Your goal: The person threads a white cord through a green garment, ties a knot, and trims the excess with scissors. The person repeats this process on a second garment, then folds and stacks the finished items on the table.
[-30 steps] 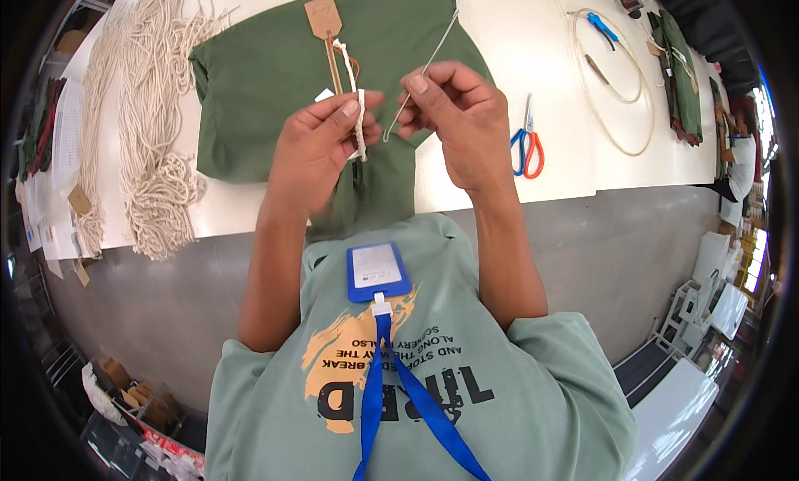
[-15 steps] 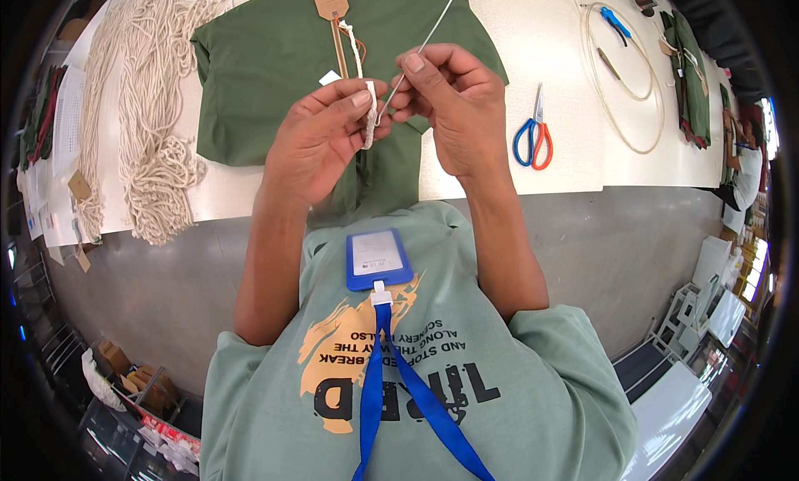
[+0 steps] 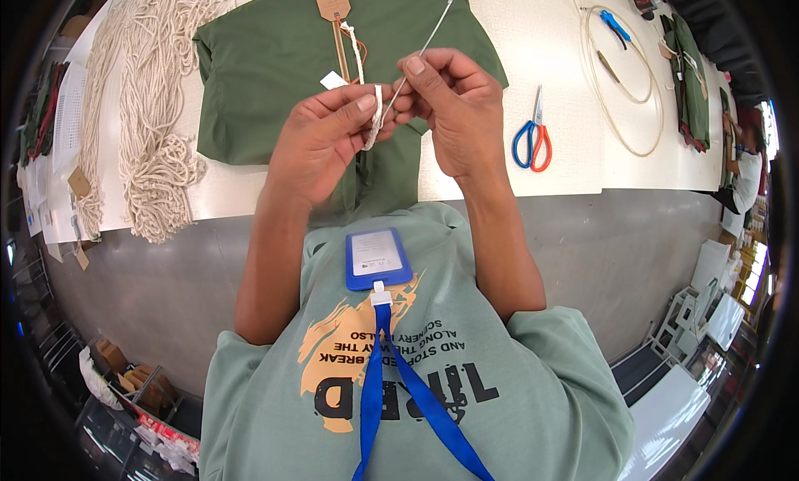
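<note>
Between the thumb and fingers of my left hand point(image 3: 329, 136) is pinched the end of a white cord point(image 3: 374, 125). My right hand point(image 3: 454, 98) grips a long thin metal rod point(image 3: 433, 33), tilted with its upper end to the upper right. The rod's lower end meets the cord between my fingertips; whether it passes through the cord I cannot tell. Behind both hands a dark green garment point(image 3: 266, 73) lies on the white table, carrying a brown hang tag point(image 3: 332, 0) and a small white label point(image 3: 333, 80). Another piece of white cord point(image 3: 356, 44) rests on the garment.
Scissors point(image 3: 533, 136) with one blue and one orange handle lie right of the garment. Beyond them is a coiled clear tube point(image 3: 663, 106) with a blue-handled tool point(image 3: 616, 27). Bundles of white cord point(image 3: 158, 148) hang over the table's left front edge. A person point(image 3: 746, 169) stands far right.
Both hands have dropped slightly. The cord's upper end now stands a little farther right, and the fingertips of the two hands are closer together at the rod.
</note>
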